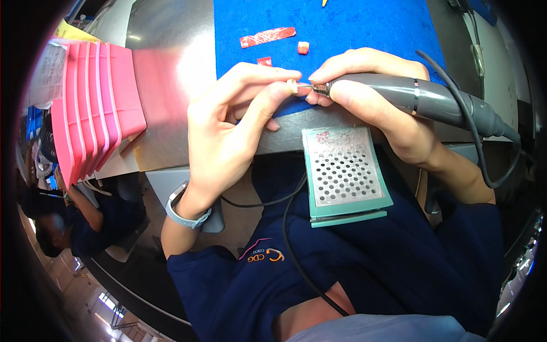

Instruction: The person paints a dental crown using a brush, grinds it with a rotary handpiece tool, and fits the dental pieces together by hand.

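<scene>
My left hand (225, 122) pinches a tiny pale piece (292, 86) between thumb and forefinger. Its exact kind is too small to tell. My right hand (399, 128) is wrapped round a dark grey rotary tool handpiece (382, 90), with thumb and fingers close to its collar. The handpiece's thin metal bit points left and its tip meets the pale piece, or comes very near it. Both hands are close together over the near edge of a blue cloth (364, 25). A black cord (462, 108) runs from the handpiece's rear and loops on the right.
Red strips (268, 37) and a small red-wrapped block (303, 48) lie on the cloth. Below my hands, at the metal table's edge (171, 108), sits a green box with a perforated metal plate (345, 171). Stacked pink trays (102, 102) stand left. Another person (97, 211) sits beyond.
</scene>
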`<state>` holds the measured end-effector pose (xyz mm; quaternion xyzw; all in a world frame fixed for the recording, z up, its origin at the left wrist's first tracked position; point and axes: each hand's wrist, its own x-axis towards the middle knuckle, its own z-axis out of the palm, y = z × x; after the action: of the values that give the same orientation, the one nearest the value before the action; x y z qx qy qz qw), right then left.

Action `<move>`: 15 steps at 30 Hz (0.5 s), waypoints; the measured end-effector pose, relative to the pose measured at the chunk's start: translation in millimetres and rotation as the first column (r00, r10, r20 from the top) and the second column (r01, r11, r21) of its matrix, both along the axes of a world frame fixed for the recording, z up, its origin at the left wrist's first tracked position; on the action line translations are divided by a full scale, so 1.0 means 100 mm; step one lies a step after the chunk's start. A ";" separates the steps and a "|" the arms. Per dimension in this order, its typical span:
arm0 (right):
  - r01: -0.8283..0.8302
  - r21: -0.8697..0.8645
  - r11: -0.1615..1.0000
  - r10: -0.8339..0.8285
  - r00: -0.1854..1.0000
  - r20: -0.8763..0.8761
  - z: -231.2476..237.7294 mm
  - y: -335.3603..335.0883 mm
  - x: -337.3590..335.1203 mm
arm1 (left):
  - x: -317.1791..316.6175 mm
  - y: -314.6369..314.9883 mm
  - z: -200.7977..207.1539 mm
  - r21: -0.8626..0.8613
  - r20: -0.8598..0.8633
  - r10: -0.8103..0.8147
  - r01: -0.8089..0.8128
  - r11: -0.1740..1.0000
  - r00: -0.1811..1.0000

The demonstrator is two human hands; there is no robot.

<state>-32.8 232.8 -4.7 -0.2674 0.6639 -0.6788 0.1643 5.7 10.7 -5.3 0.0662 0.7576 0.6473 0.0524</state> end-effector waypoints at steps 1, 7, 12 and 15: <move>-0.011 0.004 1.000 0.011 1.000 -0.015 0.00 0.01 0.00 | 0.00 0.00 0.00 0.001 -0.008 -0.001 0.001 1.000 1.000; 0.037 -0.057 0.998 -0.031 0.994 0.107 0.00 -0.03 0.03 | 0.00 0.01 0.01 0.008 0.007 0.013 -0.013 1.000 1.000; 0.042 -0.062 0.997 -0.038 0.996 0.077 -0.01 -0.02 0.02 | -0.01 0.01 0.02 0.000 0.011 0.000 0.000 1.000 1.000; 0.019 -0.136 0.991 -0.006 0.996 0.089 -0.08 0.02 -0.02 | -0.02 0.01 0.04 0.029 0.017 0.000 0.000 1.000 1.000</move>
<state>-34.6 234.8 -13.0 -0.2435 0.6096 -0.7349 0.1707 3.6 11.2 -1.3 0.0614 0.7478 0.6586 0.0581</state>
